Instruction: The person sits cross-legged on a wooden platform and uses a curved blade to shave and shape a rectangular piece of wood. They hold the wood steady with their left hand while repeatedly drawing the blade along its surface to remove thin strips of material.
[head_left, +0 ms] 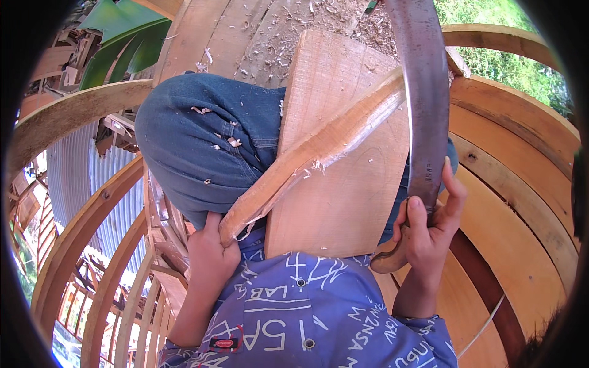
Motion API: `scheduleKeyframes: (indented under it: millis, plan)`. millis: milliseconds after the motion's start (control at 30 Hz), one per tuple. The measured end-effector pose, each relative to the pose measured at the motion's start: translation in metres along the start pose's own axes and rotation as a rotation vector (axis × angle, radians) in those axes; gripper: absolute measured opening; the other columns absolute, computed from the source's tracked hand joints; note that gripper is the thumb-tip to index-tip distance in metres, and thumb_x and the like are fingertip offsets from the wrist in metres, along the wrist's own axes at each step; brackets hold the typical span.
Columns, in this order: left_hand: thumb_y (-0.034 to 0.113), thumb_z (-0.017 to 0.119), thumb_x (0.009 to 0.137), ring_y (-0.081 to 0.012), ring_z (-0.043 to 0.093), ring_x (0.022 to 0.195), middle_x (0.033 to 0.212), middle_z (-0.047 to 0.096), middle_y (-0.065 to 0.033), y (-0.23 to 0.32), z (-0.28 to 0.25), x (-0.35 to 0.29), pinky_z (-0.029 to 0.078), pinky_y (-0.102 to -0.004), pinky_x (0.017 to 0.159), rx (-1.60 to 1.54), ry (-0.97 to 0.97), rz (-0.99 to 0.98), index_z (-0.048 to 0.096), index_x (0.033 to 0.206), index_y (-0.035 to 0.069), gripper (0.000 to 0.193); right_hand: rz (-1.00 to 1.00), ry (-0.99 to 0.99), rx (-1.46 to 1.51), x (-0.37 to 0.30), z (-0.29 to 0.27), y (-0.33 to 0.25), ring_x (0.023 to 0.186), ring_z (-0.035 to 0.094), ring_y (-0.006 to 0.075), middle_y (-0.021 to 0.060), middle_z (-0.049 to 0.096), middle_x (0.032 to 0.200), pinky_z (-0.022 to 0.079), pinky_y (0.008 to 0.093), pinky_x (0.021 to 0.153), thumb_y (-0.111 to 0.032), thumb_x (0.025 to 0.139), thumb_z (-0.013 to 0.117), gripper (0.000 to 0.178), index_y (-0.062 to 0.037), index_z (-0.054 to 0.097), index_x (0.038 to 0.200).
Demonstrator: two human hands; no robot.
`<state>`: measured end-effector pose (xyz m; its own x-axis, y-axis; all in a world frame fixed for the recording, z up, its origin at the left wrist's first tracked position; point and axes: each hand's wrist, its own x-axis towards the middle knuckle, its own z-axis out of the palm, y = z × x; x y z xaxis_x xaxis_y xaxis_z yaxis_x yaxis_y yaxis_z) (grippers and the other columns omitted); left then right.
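My left hand (213,248) is closed round the near end of a long, roughly hewn wooden strip (307,152). The strip slants up to the right across a broad flat board (343,202) that lies over my lap. In my right hand (431,227) is a machete (427,104) with a wide dark blade and a curved wooden handle (390,259). Its blade points away from me, and its edge is beside the far end of the strip; I cannot tell whether they touch. Frayed fibres and pale cut wood show along the strip's right side.
Curved wooden ribs (92,245) rise on the left, with corrugated metal sheets (119,184) beyond. Curved planks (509,202) line the right side. Shavings (257,61) litter the planking ahead and lie on my jeans (202,141). A large green leaf (126,43) hangs at upper left.
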<state>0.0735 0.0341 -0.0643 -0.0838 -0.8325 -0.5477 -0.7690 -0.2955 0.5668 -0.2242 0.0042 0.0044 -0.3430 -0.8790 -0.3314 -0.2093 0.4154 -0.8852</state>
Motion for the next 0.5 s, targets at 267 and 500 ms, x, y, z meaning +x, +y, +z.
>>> scheduleKeyframes:
  millis: [267,500]
  plan:
    - [0.005,0.056,0.065,-0.0435,0.06,0.064,0.064,0.058,-0.0236,-0.001,0.002,0.001,0.047,-0.0482,0.058,-0.024,-0.012,-0.007,0.055,0.101,0.002,0.036,0.04,-0.065,-0.092,-0.005,-0.012,0.007,0.046,0.047,0.0068,0.0048,0.055,0.066,0.039,0.0189,0.041,0.002,0.092,0.046,0.054,-0.0085,0.028,0.142]
    - [0.004,0.054,0.064,-0.0442,0.06,0.064,0.065,0.058,-0.0246,0.006,-0.001,0.0,0.047,-0.0485,0.059,0.067,0.014,0.005,0.056,0.1,0.001,0.037,0.035,-0.124,-0.161,-0.023,-0.012,0.018,0.047,0.048,0.0068,0.0061,0.057,0.07,0.039,0.0194,0.04,0.004,0.09,0.048,0.053,-0.0071,0.033,0.139]
